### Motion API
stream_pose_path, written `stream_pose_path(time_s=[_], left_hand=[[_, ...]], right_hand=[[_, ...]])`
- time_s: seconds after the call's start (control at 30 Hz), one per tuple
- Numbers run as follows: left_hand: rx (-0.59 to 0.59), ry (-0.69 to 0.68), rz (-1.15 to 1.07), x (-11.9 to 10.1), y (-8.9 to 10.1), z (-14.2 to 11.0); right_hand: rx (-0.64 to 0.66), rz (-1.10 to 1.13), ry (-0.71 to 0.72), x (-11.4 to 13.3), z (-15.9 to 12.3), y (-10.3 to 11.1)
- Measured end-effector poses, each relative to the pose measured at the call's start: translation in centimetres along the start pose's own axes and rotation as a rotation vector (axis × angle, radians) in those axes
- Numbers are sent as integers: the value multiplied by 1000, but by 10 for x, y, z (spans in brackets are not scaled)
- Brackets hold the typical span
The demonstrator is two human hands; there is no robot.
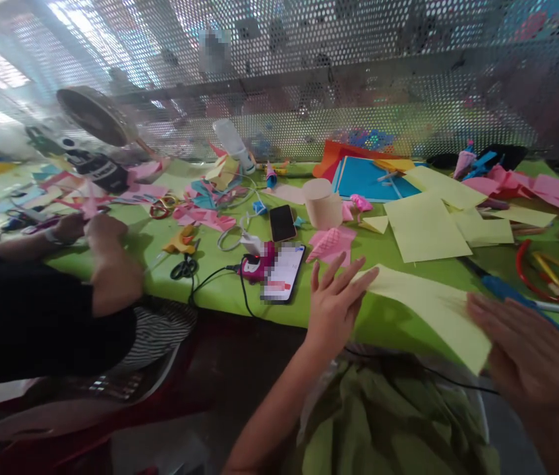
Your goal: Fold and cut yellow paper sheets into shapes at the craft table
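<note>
A strip of pale yellow paper (pixel 428 300) lies at the table's front edge, its right end bent over that edge. My left hand (pixel 336 300) is open with fingers spread, and its fingertips touch the strip's left end. Over the right end is my right hand (pixel 531 349), slightly blurred, with fingers stretched out flat; its thumb is hidden. Beyond the strip lies a square yellow sheet (pixel 425 224). A phone with a lit screen (pixel 284 274) lies left of my left hand, and a piece of pink paper (pixel 331 245) is just past my fingertips.
A roll of cream tape (pixel 322 203), blue paper sheets (pixel 376 181) and a dark phone (pixel 283 223) lie farther back. Black scissors (pixel 183 267) and a purple power strip (pixel 258 264) with cables are to the left. Another person's arm (pixel 114 264) rests there. Blue-handled scissors (pixel 511 293) lie right.
</note>
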State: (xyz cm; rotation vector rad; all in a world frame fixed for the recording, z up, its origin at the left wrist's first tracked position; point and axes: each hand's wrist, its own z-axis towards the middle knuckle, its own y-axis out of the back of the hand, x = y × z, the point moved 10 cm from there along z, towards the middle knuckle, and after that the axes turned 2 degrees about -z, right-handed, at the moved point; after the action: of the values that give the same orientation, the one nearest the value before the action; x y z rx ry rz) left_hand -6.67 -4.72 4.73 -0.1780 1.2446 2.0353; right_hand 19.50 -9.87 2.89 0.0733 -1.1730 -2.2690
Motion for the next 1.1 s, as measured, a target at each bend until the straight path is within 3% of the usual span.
stream_pose_path(time_s=[0.13, 0.27, 0.4, 0.7, 0.83, 0.93, 1.1], left_hand=[[269, 61, 36, 15, -34, -14], [482, -108, -36, -11, -64, -37], [610, -156, -124, -26, -83, -52], [428, -53, -201, -24, -83, -39], [358, 63, -229, -19, -81, -25], [299, 134, -214, -15, -81, -16], [177, 140, -157, -15, -83, -5]], right_hand=[[175, 44, 144, 5, -13, -29], [310, 131, 168, -5, -30, -54], [371, 193, 53, -19, -36, -62], [264, 212, -197, -45, -27, -40], [218, 165, -298, -61, -30, -34], [189, 162, -353, -66, -32, -32], [181, 175, -419, -69, -34, -35]])
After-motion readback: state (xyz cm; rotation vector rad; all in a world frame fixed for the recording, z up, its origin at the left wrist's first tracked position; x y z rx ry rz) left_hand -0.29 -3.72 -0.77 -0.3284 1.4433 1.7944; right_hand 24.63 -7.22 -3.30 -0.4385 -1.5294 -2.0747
